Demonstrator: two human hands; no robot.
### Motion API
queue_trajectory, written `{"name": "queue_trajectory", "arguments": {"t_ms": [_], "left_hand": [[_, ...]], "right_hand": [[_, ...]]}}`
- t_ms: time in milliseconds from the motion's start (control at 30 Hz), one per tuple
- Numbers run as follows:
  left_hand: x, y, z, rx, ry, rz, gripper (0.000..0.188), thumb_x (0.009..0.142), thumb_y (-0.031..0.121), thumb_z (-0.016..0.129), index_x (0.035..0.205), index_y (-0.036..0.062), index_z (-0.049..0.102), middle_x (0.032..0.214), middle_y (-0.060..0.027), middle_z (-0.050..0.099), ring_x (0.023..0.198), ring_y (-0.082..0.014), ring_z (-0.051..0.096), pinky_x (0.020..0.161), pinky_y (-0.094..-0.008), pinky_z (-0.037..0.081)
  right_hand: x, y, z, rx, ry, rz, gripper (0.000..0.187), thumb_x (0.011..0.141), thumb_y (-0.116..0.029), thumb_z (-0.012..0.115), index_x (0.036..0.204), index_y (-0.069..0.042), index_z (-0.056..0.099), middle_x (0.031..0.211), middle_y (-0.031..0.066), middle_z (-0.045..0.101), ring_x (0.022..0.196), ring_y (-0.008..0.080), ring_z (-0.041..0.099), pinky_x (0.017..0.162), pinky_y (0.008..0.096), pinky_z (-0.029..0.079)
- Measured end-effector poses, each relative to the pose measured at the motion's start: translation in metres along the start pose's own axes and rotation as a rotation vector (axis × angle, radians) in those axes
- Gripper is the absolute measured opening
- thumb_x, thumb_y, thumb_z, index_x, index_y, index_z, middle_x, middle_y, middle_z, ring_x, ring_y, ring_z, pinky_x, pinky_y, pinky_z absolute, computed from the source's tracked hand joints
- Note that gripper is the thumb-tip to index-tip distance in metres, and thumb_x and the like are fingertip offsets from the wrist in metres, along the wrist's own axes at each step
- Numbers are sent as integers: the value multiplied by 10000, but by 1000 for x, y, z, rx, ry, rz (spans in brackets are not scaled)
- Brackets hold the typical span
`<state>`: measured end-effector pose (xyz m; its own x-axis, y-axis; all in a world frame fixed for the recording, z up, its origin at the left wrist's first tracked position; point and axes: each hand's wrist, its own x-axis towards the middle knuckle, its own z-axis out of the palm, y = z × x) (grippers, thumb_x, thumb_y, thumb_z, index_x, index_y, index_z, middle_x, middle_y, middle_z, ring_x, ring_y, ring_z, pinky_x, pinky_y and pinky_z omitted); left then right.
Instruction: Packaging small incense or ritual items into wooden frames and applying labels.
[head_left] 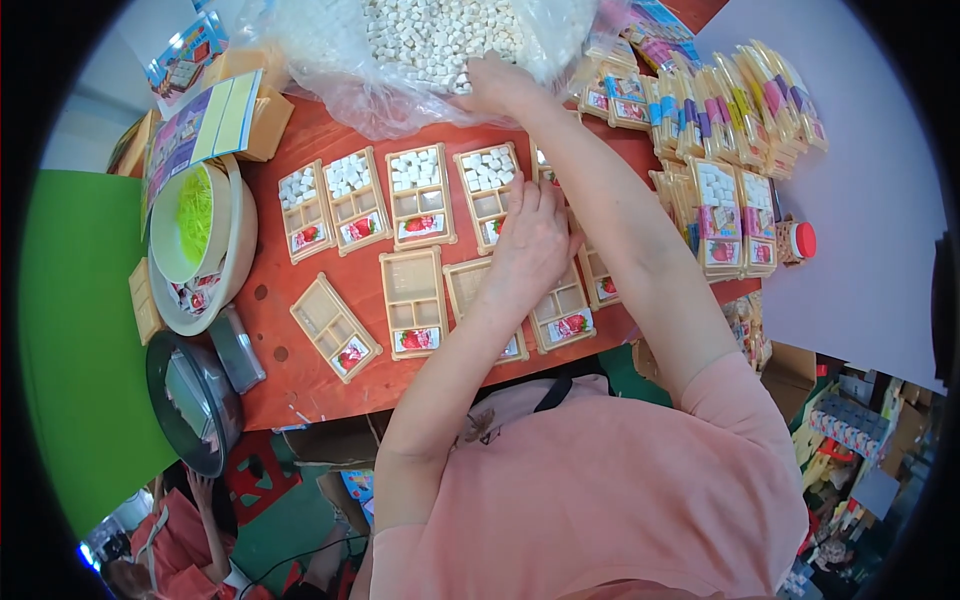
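My right hand (pixel 497 85) reaches into a clear plastic bag (pixel 385 112) at the far edge of the table, at the near side of a heap of small white cubes (pixel 435 40). Its fingertips are hidden there. My left hand (pixel 533 235) lies over the cream compartment trays, fingers stretched out, at the right side of a tray (pixel 490 205) with cubes in its top section. Left of it, another filled tray (pixel 421 212) carries a strawberry-printed card. In the nearer row, a tray (pixel 413 285) has a bare top section. My forearms cover several trays partly.
Packed trays (pixel 720 220) and colourful packages (pixel 725 110) are stacked at the right, beside a red-lidded jar (pixel 803 240). At the left are a white basin (pixel 243 230), a bowl with green shreds (pixel 160 235) and a dark tub (pixel 160 365). Another person (pixel 175 545) sits lower left.
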<state>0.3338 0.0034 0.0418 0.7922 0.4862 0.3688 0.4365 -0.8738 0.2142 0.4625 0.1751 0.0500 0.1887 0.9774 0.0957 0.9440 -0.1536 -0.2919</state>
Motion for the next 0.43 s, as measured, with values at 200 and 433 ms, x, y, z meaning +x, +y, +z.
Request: {"name": "queue_trajectory", "arguments": {"t_ms": [200, 433], "left_hand": [[3, 5, -3, 12, -1, -13, 583, 871, 385, 642, 1116, -143, 609, 1112, -233, 574, 1127, -356, 504, 1157, -521, 242], [1, 7, -7, 23, -45, -25, 591, 865, 392, 650, 1120, -140, 611, 1110, -226, 574, 1133, -349, 502, 1165, -519, 229]], "right_hand": [[24, 32, 8, 174, -125, -326, 320, 781, -207, 677, 1066, -61, 664, 1099, 217, 644, 1023, 377, 624, 884, 414, 508], [17, 29, 3, 40, -63, -277, 299, 782, -203, 686, 1055, -80, 674, 1102, 212, 642, 989, 377, 629, 863, 422, 512]]}}
